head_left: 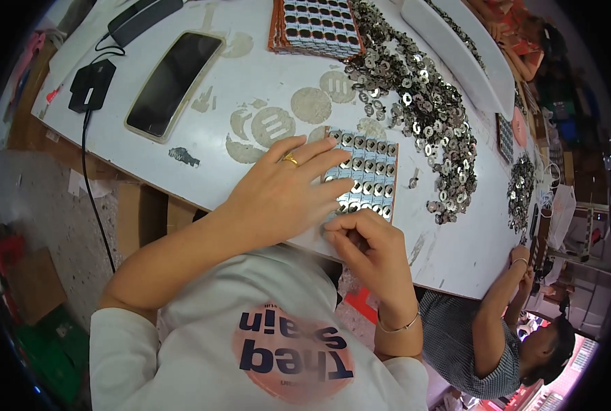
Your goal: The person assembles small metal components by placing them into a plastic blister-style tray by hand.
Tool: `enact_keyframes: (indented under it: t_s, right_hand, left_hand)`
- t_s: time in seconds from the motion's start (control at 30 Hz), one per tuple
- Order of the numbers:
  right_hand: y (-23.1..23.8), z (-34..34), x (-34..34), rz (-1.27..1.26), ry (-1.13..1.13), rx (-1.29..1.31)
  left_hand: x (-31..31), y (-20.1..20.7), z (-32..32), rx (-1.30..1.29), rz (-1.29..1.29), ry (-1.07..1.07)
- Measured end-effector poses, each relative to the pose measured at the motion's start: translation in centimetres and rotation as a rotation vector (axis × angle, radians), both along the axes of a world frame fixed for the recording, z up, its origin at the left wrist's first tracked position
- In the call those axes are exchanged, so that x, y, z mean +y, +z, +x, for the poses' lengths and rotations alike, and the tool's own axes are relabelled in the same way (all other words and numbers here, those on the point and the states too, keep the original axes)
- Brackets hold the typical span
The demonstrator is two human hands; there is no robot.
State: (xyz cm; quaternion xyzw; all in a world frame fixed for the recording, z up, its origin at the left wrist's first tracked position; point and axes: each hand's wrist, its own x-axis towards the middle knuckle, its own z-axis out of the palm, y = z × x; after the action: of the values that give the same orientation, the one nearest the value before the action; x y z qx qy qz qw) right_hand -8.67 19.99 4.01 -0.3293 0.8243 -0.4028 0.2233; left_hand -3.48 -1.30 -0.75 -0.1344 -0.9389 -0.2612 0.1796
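A flat panel (365, 170) with a brown edge lies near the table's front, bearing rows of shiny metal pieces on a pale blue and white ground. My left hand (278, 195), with a gold ring, rests over the panel's left side. Its fingers are stretched out and apart, the tips on or just above the left columns. Close to the panel's near edge, my right hand (372, 243) has thumb and forefinger pinched together. Whatever sits between those fingertips is hidden. A bracelet circles the right wrist.
A big heap of small metal pieces (449, 137) spreads right of the panel. Stacked similar panels (319, 31) lie beyond, beside a white tray (456, 51). To the left are a phone (175, 85) and a black adapter (92, 85) with a cable. Another person (490, 335) works at right.
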Motion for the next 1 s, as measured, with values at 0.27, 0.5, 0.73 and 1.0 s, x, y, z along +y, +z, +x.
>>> enact_keyframes:
  t_s: [0.27, 0.5, 0.73, 1.0]
  right_hand:
    - [0.4, 0.7, -1.1, 0.078, 0.004, 0.126]
    - [-0.7, 1.9, -0.6, 0.116, -0.114, 0.175]
    - [0.6, -1.1, 0.9, -0.015, -0.095, 0.148]
    - [-1.3, -6.8, 3.8, 0.352, -0.188, 0.964]
  left_hand:
    - [0.1, 0.1, 0.0, -0.020, 0.005, 0.000]
    - [0.0, 0.3, -0.1, -0.045, -0.026, -0.008]
    - [-0.4, 0.7, 0.3, -0.071, 0.026, -0.015]
    - [-0.2, 1.0, 0.3, -0.078, 0.094, -0.041]
